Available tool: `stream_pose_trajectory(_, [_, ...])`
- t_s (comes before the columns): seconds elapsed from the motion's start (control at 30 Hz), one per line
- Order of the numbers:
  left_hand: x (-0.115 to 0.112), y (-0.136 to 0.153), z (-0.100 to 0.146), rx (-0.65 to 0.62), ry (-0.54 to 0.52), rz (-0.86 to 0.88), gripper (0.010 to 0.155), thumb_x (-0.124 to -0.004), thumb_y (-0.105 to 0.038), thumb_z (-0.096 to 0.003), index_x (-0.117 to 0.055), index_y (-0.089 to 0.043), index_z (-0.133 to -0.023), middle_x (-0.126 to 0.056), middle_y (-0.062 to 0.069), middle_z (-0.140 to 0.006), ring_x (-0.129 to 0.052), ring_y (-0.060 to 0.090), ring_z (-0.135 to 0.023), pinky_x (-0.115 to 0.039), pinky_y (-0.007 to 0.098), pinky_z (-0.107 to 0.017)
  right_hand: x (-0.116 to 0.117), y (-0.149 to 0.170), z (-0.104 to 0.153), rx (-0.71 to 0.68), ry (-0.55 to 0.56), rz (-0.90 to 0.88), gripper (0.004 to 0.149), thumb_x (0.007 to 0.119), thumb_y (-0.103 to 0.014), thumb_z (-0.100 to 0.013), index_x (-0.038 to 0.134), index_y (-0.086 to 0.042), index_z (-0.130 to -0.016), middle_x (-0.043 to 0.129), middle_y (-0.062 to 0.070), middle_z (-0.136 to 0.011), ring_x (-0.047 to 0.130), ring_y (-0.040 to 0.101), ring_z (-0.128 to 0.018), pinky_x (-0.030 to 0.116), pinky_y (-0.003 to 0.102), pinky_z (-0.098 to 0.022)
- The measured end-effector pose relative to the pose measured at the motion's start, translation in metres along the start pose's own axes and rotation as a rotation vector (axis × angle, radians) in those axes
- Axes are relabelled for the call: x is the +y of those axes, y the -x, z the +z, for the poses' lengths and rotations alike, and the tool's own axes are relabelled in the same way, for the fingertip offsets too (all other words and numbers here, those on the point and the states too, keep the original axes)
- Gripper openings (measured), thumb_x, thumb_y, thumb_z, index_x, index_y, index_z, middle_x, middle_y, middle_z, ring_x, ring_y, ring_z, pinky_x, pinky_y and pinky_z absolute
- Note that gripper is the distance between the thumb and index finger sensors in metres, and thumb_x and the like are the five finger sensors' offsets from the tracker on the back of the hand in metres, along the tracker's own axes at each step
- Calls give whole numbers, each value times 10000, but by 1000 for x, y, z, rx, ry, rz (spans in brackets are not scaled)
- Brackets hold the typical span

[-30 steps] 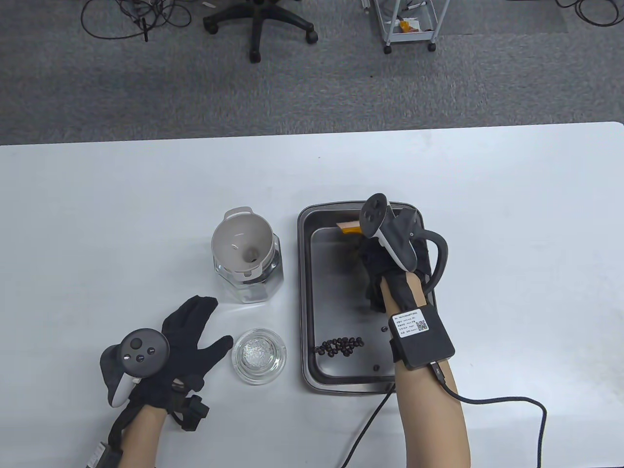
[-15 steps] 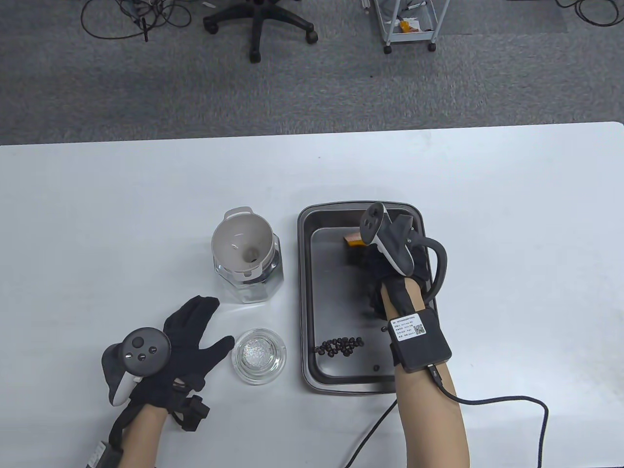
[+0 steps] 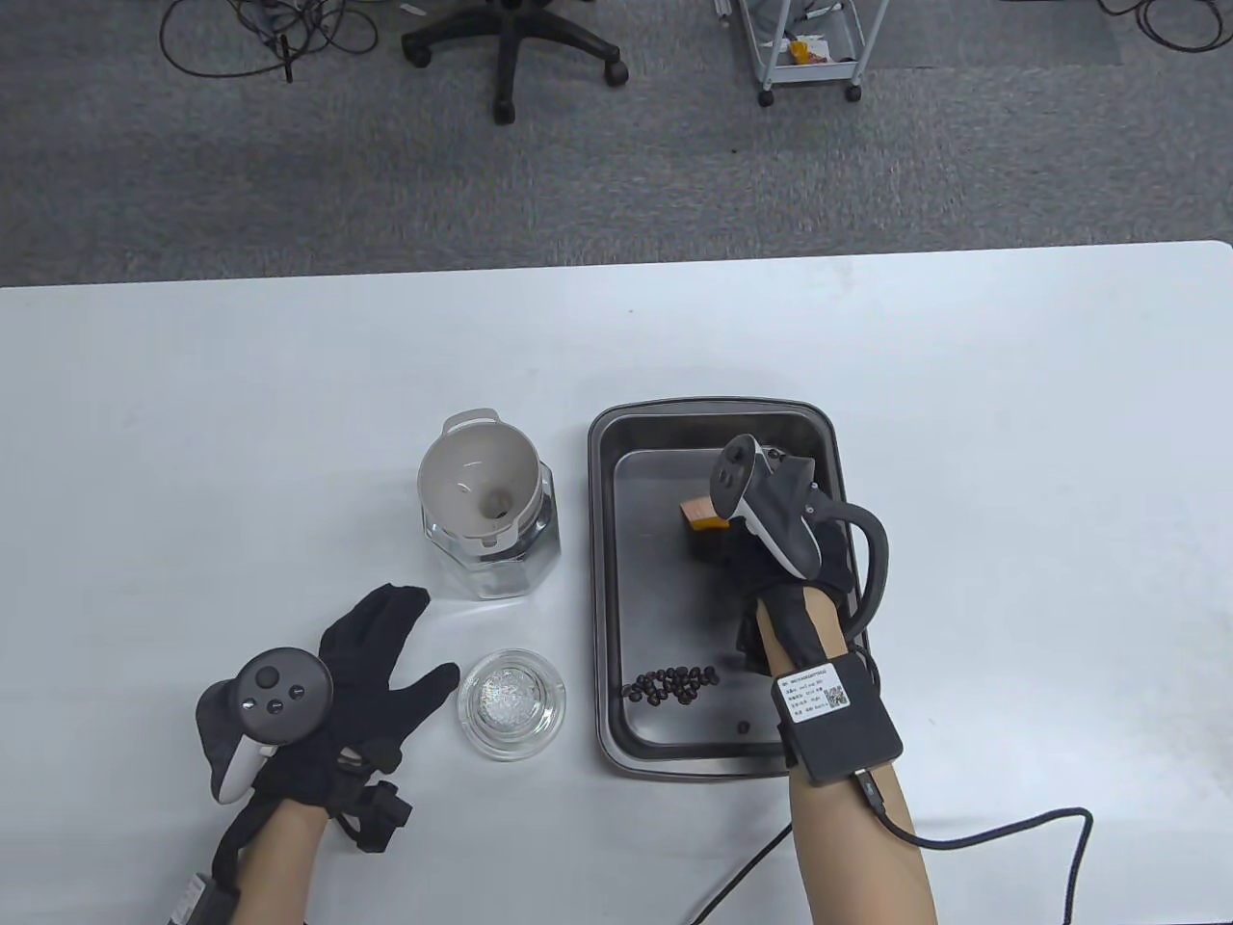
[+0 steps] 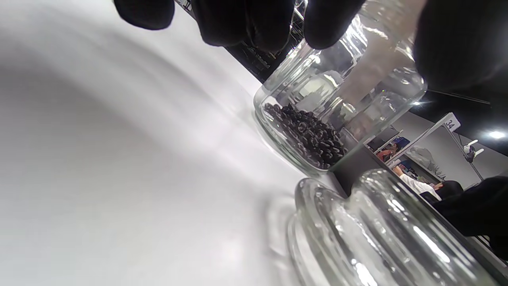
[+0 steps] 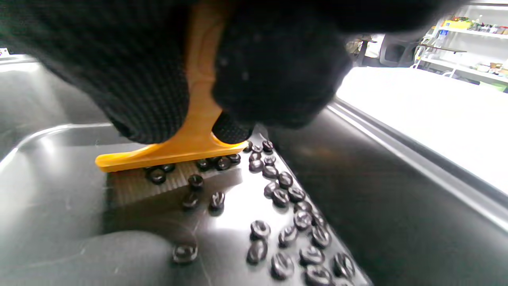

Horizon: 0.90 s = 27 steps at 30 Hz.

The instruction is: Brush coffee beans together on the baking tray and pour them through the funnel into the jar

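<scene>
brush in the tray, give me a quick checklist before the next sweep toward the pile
1. Right hand grips the orange brush: ok.
2. Bristles down on the baking tray floor: ok.
3. Loose coffee beans lie ahead of the brush: ok.
4. Beans all gathered into the pile: not ok, a stray bean sits apart.
5. Funnel seated in the jar: ok.
6. Left hand holding the tray steady: not ok, it rests flat on the table beside the glass lid.
</scene>
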<state>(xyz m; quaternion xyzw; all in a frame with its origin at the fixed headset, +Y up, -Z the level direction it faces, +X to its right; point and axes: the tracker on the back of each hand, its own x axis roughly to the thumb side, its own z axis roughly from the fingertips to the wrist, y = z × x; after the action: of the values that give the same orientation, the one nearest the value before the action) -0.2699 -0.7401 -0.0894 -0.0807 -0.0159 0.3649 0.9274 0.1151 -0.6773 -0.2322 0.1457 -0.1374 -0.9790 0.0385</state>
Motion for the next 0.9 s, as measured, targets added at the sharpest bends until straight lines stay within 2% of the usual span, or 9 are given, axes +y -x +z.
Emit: stream_pose_trajectory(0.9, [7, 6, 1, 22, -20, 1, 843, -829, -778, -428, -483, -438, -1117, -489, -25, -1244, -516, 332, -1148, -481, 633, -804, 24, 33, 69, -24, -51, -1, 298, 990, -467, -378, 1040, -370, -656, 1195, -9, -648, 1010, 110, -203, 862, 210, -46])
